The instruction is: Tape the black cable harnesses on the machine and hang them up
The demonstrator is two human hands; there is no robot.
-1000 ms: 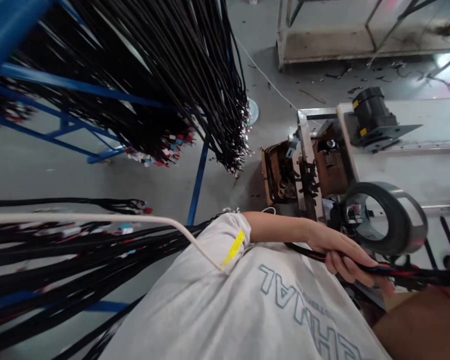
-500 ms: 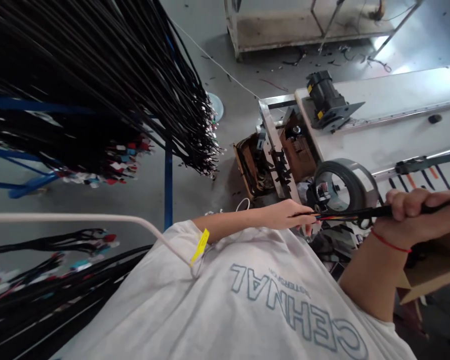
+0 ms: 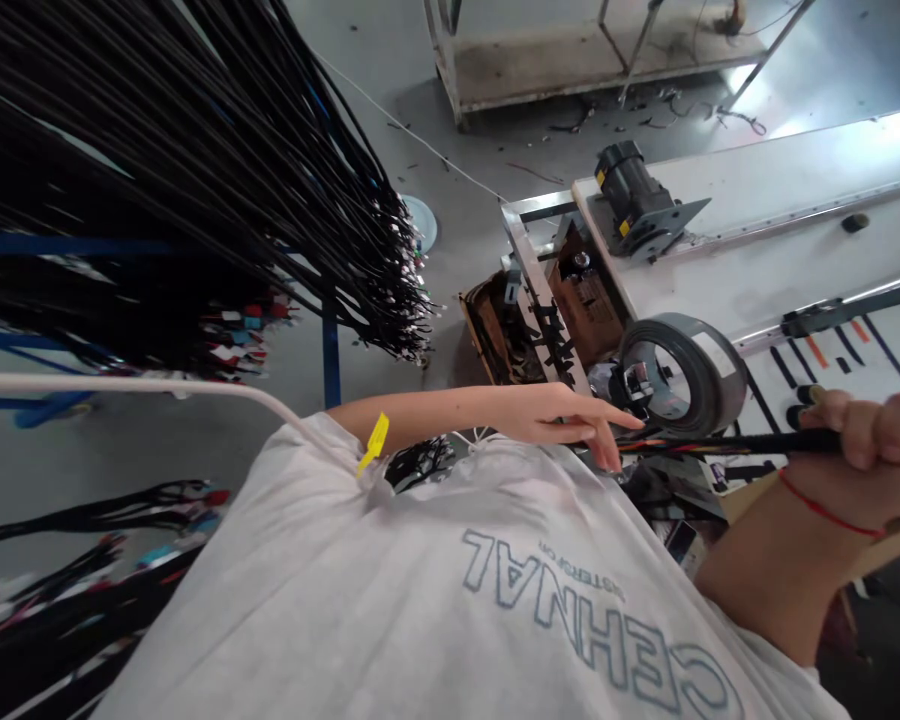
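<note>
My right hand [image 3: 870, 440], with a red string at its wrist, is wrapped round a black-sleeved wire harness [image 3: 780, 442]. Coloured wires show along the harness's thinner stretch towards the left. There my left hand [image 3: 570, 415] reaches across the front of my shirt, index finger stretched out and the other fingers loosely bent and apart. The left end of the harness passes at these fingers and is partly hidden by them. Whether they touch it is hard to see.
Thick bundles of black cables [image 3: 307, 180] hang on a blue rack at left. A white bench at right carries a motor [image 3: 634, 195] and a grey tape roll [image 3: 694, 375]. An open carton [image 3: 495, 330] sits by the bench end. A pale cable [image 3: 120, 383] crosses in at left.
My right hand has moved right with the harness. My left hand has shifted slightly left, its fingers now more stretched and apart. The view has shifted a little.
</note>
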